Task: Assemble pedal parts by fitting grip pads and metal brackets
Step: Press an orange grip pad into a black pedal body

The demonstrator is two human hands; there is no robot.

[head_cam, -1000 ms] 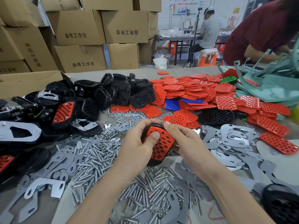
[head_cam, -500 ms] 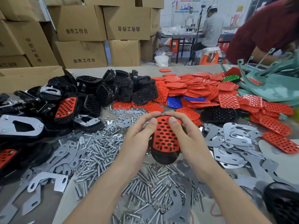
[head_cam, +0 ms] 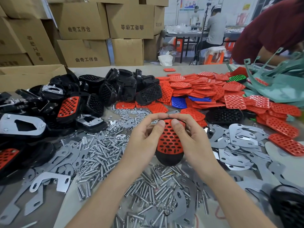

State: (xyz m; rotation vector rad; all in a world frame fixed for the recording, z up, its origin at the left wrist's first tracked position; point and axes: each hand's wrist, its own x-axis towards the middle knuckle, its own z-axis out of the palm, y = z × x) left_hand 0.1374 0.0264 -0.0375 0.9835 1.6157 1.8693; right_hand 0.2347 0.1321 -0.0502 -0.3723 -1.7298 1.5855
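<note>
Both hands clamp a black pedal [head_cam: 169, 157] with its red grip pad [head_cam: 169, 140] just above the bolts [head_cam: 102, 150] on the tabletop [head_cam: 153, 68].
The left hand [head_cam: 144, 139] and right hand [head_cam: 192, 139] hide the pedal's sides and far edge, so how fully the pad is seated cannot be told. The fingers [head_cam: 154, 116] curl over the far rim with tips touching, thumbs side by side on the pad. A second ago the pedal lay tilted; now it points straight away.

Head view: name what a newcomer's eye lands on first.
Dead centre, the left hand and right hand grip a black pedal, thumbs pressing its red grip pad. Behind to the right sprawls a heap of loose red pads; black pedal bodies pile at the left, silver bolts strewn in front.
</note>
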